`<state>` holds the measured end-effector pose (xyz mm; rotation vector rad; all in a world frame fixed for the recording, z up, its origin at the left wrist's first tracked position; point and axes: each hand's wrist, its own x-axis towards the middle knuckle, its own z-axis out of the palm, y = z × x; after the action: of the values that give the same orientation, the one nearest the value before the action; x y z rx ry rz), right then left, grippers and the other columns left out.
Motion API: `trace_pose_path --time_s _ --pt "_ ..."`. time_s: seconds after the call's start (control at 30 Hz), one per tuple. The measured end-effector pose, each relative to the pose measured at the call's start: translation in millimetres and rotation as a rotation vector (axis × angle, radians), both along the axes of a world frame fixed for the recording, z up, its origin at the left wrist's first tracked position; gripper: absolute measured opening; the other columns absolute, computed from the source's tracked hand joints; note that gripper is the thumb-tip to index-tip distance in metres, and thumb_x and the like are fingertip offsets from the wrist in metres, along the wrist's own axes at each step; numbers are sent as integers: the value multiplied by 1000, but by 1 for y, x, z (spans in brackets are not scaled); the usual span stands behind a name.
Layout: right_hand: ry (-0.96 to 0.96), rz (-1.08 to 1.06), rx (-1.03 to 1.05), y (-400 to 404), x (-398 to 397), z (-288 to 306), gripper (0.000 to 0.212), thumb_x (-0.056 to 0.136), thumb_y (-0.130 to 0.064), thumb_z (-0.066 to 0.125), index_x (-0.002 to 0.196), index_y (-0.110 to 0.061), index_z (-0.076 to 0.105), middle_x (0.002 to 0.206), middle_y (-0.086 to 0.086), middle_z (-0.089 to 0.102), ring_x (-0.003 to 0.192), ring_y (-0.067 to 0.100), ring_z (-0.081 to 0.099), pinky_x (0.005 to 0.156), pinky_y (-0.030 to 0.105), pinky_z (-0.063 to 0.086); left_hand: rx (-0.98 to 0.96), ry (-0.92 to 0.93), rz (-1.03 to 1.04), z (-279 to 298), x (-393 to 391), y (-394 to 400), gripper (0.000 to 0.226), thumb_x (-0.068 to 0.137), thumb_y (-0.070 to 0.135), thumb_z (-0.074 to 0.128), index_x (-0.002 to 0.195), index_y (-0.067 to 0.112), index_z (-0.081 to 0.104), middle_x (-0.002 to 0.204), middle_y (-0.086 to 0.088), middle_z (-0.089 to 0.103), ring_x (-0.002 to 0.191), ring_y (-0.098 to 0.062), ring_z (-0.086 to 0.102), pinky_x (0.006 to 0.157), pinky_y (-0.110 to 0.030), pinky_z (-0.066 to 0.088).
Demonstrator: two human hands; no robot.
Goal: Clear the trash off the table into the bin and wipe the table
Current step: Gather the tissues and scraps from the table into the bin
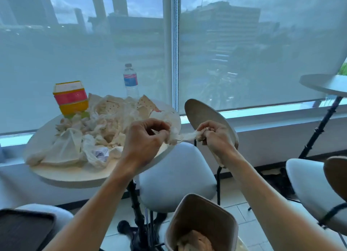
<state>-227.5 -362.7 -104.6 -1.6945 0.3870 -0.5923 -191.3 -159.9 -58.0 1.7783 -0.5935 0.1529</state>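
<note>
Two hands raised in mid-air, both curled tight on one pale crumpled tissue (183, 135) stretched between them. Left hand (145, 138) pinching its bunched end with thumb and fingertips, knuckles up. Right hand (214, 135) fisted round the other end, a little apart from the left, with a strip of the tissue pulled taut across the gap.

Just beyond and left of the left hand, one round white bench (75, 175), its near edge partly hidden by that wrist. Heaped on it, close to the left hand: crumpled tissues, wrappers and thin plastic bags (97, 134), too tangled to count. One larger translucent bag (65, 149) lying flat farther left of the hand. Past the heap, away from the hands: one striped box (71, 98) in yellow, pink and orange, standing upright, and one clear water bottle (130, 80) with a blue-and-red label, upright at the far rim.

Below the hands, between the forearms, one beige bin (201, 219) on the floor, open-topped, with crumpled paper already inside. Directly under the hands, one white-seated chair (176, 175), its round back just behind the right hand. One more chair (315, 190) well off to the right of the right hand, and a second round bench (323, 85) above it.
</note>
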Motion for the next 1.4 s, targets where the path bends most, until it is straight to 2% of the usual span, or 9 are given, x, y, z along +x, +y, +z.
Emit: trace_pose_path --time_s 0.2,0.33,0.6,0.77,0.93,1.07,1.17,1.27,1.4 --pt "260 75 -45 -22 -47 -69 35 93 7 39 80 -11 65 77 9 63 67 13 57 57 21 46 106 -15 -70 -34 -30 -27 23 79 4 70 71 26 73 79 18 72 51 -1 54 53 -12 45" --pt "430 90 -82 -25 -65 -124 33 92 1 42 79 -15 67 76 6 65 71 16 60 70 37 53 188 12 -62 -67 -47 -37 25 77 6 71 68 30 71 72 18 70 46 -2 44 49 -14 42" --pt "674 304 -227 -17 -86 -178 25 95 -12 53 113 -21 68 104 -1 67 97 12 63 80 21 49 378 122 -78 -145 -72 -42 18 81 12 71 75 28 73 73 18 70 61 7 59 62 -8 45" --pt "638 266 -233 -23 -76 -170 23 95 -12 51 106 -23 69 112 3 70 103 16 65 87 29 55 484 215 -65 -189 -77 -42 12 79 16 72 79 27 77 72 16 70 62 1 60 63 -14 46" --pt "536 257 -200 -20 -63 -138 23 101 -13 46 109 -20 66 117 0 61 92 8 58 74 17 44 624 232 -142 -194 -75 -32 18 83 20 66 96 29 75 86 14 69 74 4 59 72 -11 47" --pt "353 201 -124 -8 -45 -90 19 99 -11 51 105 -17 68 104 10 67 92 20 63 73 22 49 538 132 -110 -151 -61 -20 14 86 21 66 95 27 75 85 14 69 68 2 58 67 -11 45" --pt "167 175 -123 9 -27 -47 20 97 -7 51 98 -16 68 95 10 69 82 15 65 65 17 48 448 28 -74 -105 -48 -9 14 85 21 68 94 29 74 82 15 69 55 2 52 59 -10 39" --pt "65 208 -199 31 -10 -14 17 93 -9 57 93 -21 69 87 10 69 76 14 64 66 22 48 401 -91 -37 -60 -35 7 12 85 24 69 94 31 73 81 17 69 61 3 55 59 -8 42" --pt "35 287 -402 63 15 12 17 91 -17 62 105 -21 69 82 -2 66 70 4 59 61 8 44 356 -172 50 -16 -10 33 10 85 25 70 92 30 73 78 17 68 64 2 59 61 -12 45"
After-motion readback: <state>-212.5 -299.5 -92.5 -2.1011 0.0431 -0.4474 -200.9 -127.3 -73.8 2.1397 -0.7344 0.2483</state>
